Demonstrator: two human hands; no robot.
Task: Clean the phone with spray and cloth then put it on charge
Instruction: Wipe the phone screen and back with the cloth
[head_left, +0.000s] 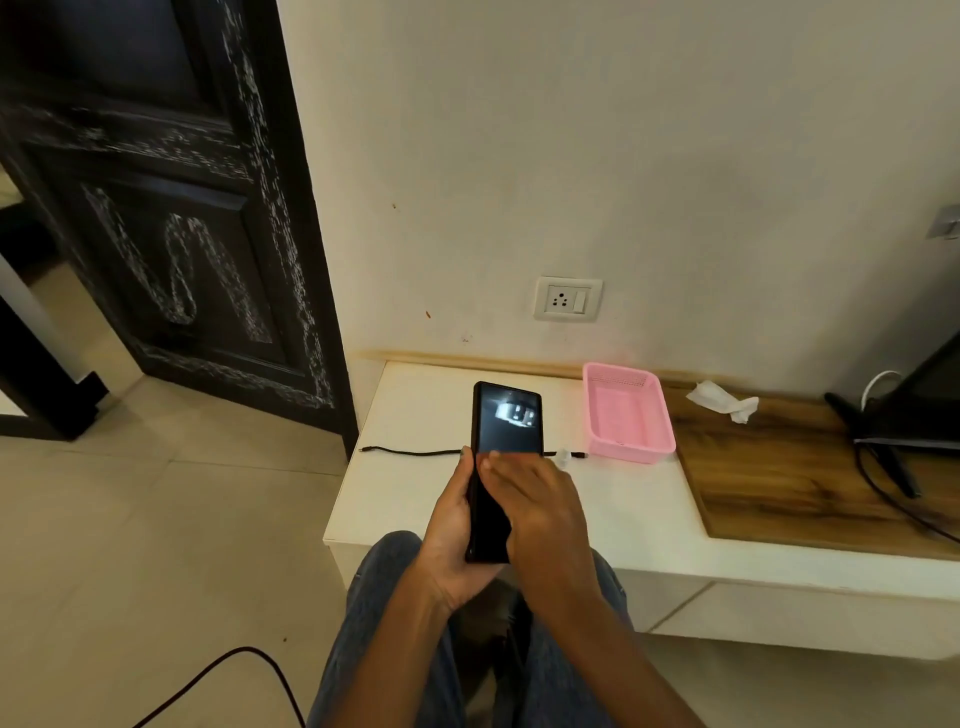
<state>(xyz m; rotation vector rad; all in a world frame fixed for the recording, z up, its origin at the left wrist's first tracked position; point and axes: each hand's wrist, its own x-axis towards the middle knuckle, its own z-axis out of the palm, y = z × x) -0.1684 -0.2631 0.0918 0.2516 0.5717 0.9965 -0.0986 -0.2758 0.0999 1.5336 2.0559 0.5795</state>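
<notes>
A black phone (506, 423) stands nearly upright above the white shelf (415, 499), its glossy screen facing me and mirroring a light. My left hand (449, 540) grips its lower left edge from behind. My right hand (540, 514) lies flat over the lower half of the screen, fingers together; no cloth shows under it. A black charging cable (415, 451) runs across the shelf behind the phone, with a small clear object (562, 457) beside its right end. A crumpled white cloth (723, 400) rests on the wooden top to the right. No spray bottle is in view.
A wall socket with switch (568, 299) sits above the shelf. An empty pink basket (627, 413) stands right of the phone. A dark monitor stand with cables (883, 441) fills the far right. A dark door (182, 234) stands left; a black cord (223, 670) crosses the floor.
</notes>
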